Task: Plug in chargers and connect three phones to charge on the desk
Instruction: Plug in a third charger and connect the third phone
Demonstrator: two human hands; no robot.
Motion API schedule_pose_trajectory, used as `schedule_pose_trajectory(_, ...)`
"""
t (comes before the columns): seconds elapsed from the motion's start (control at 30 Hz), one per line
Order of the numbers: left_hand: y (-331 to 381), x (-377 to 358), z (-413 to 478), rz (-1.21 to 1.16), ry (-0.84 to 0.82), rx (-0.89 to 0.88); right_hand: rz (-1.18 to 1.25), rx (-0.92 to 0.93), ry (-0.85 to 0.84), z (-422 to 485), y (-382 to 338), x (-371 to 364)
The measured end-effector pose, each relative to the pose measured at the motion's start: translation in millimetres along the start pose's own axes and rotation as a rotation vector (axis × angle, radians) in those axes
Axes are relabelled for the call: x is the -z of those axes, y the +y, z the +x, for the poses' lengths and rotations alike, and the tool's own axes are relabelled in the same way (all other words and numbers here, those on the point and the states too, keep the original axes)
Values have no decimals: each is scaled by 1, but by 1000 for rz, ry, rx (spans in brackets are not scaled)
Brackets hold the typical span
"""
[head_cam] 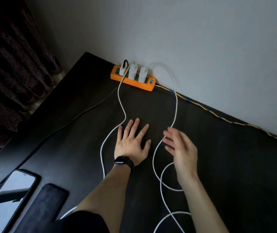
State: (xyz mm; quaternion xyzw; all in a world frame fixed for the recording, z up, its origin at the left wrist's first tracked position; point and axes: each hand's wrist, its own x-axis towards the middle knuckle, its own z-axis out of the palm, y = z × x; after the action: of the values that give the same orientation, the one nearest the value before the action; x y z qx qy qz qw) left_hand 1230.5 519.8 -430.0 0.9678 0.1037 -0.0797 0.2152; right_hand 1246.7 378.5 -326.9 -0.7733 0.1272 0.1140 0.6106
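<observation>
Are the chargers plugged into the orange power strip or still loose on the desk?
Plugged in: three white chargers stand upright in the power strip by the wall, cables leaving their tops.

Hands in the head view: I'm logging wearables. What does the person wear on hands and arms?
The left hand bears a thin silver ring, with a black smartwatch at its wrist and a black short sleeve above. The right hand and forearm show nothing worn.

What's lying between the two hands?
A white charging cable snakes over the black desk between the left hand and right hand, in the head view.
</observation>
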Motion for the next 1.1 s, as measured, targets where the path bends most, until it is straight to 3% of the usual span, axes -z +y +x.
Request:
schedule_pose_trajectory(0.07, -3, 3, 2, -9, -25, -14, -25, -28, 7, -45, 15, 21)
schedule_pose_trajectory(0.2, -7, 30, -20, -32, -253, -79, -42, -118, 89, -128, 52, 54)
schedule_pose_trajectory(0.37, -11, 65, -142, -216, -214, -104, -85, -302, 150, -234, 100, 74)
schedule_pose_trajectory(0.57, -56, 68, -272, -134, -181, 17, -122, -454, 201, -321, 140, 65)
schedule_pose_trajectory(0.73, -80, 62, -320, 11, -251, 179, -214, -536, 265, -355, 171, 64)
schedule_pose_trajectory(0.97, -76, 51, -324, 78, -261, 229, -323, -628, 541, -360, 181, 97)
schedule_pose_trajectory(1.1, -66, 45, -317, 162, -202, 265, -483, -635, 485, -342, 190, 116)
